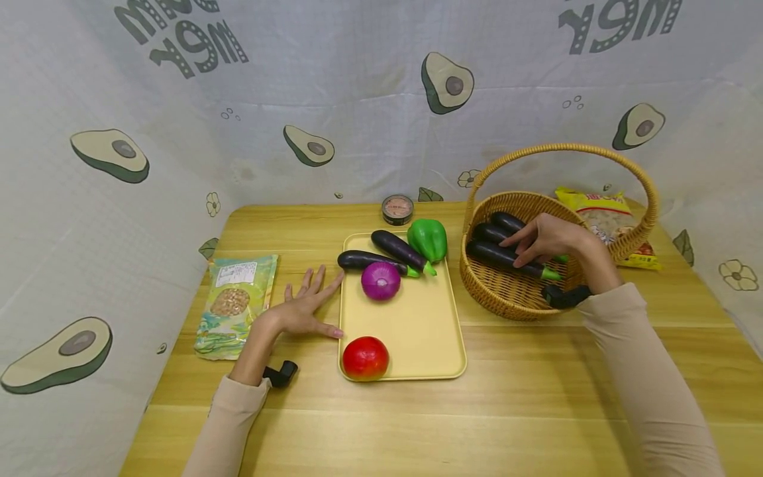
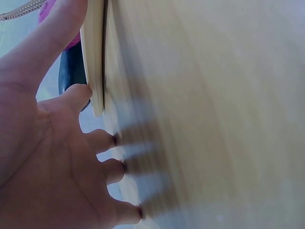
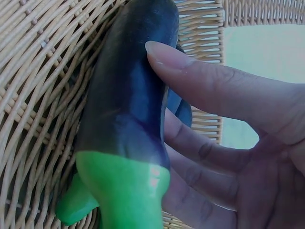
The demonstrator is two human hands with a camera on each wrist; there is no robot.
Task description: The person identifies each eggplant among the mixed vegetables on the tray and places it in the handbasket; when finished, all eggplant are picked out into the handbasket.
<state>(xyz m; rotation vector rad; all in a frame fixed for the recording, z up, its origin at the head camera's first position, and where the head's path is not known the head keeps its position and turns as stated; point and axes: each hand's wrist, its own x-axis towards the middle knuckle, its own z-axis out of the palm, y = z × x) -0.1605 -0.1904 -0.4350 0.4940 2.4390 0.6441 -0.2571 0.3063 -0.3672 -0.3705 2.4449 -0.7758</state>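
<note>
Inside the wicker basket [image 1: 495,298] lie three dark eggplants with green stem ends. My right hand [image 1: 551,238] reaches in and grips the nearest eggplant [image 1: 491,255]. In the right wrist view the thumb presses one side of that eggplant [image 3: 128,95], with fingers curled behind it. My left hand [image 1: 304,311] is spread at the left edge of the yellow tray [image 1: 411,338], its thumb and index finger at the rim. In the left wrist view, other fingertips [image 2: 112,171] touch the tabletop. The tray bears two eggplants [image 1: 399,248], a purple onion [image 1: 381,281], a green bell pepper [image 1: 428,240] and a red, tomato-like fruit [image 1: 365,358].
The basket's tall handle [image 1: 560,147] arches over the right hand. A yellow food bag [image 1: 605,215] lies behind the basket, partly hidden. Left of the left hand is a green-yellow bag [image 1: 232,305]. A small round tin [image 1: 397,209] stands behind the tray, near the printed curtain [image 1: 369,86].
</note>
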